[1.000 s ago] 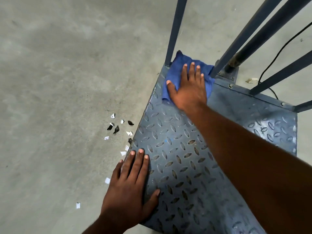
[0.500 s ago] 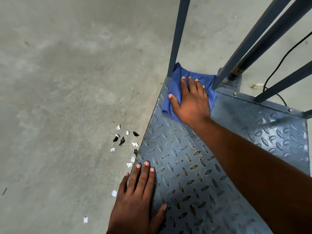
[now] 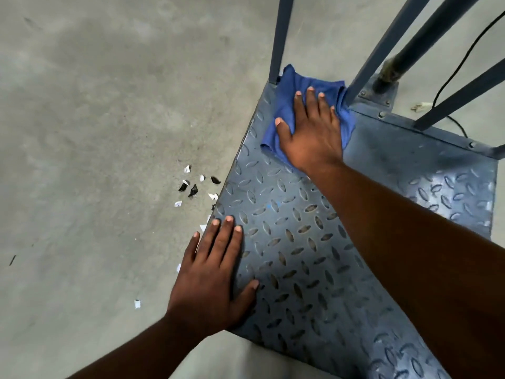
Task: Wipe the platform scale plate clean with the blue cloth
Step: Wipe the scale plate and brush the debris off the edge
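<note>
Wiping is mid-pass: your right hand (image 3: 311, 132) lies flat, fingers straight, pressing the blue cloth (image 3: 285, 88) onto the platform scale plate (image 3: 295, 236) at the corner well ahead of your left hand (image 3: 213, 280), which rests spread and empty on the plate edge. Cloth sits under your right palm, butted against the frame posts (image 3: 278, 36) just past its fingertips. Next move, by my read, is a firm drag back toward your left hand across the grimy tread between the hands.
</note>
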### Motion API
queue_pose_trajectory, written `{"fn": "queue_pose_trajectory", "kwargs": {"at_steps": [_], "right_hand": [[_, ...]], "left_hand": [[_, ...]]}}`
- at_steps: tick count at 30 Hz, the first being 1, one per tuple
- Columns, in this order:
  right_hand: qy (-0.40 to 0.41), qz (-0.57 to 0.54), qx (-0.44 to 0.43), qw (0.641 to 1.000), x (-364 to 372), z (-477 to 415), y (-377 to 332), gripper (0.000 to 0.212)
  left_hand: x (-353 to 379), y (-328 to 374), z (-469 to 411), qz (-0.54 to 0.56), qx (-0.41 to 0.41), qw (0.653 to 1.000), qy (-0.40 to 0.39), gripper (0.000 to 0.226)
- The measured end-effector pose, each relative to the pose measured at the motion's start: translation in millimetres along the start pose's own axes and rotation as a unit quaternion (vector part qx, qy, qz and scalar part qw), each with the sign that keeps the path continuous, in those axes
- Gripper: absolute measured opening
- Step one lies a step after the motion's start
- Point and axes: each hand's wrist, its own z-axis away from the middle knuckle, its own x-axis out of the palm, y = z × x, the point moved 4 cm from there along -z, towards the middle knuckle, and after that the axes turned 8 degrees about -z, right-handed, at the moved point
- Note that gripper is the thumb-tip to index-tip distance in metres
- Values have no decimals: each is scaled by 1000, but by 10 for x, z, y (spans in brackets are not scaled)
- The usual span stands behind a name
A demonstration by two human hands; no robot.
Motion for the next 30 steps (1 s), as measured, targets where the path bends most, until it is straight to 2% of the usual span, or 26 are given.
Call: {"fn": "queue_pose_trajectory", "kwargs": {"at_steps": [5,11,14,20,26,30], "right_hand": [[13,1,10,1000,-22,466,-24,77],[38,2,27,999,-89,938,53,76],[48,-12,54,997,-111,997,110,76],[67,-24,137,988,-173,737,486,81],[47,-22,122,991,-239,280,993,87],[61,50,78,994,-361,-124,1226,74]], "left_hand": [[-69,38,-189,1,3,1000,16,94],[-251,85,-1105,20,18,998,58,77],[-331,156,-1469,28,3,998,63,78],[-338,158,-1516,36,2,996,82,78],[-356,170,-1515,37,-4,996,82,79],[-376,175,-1518,29,-5,996,79,79]]}}
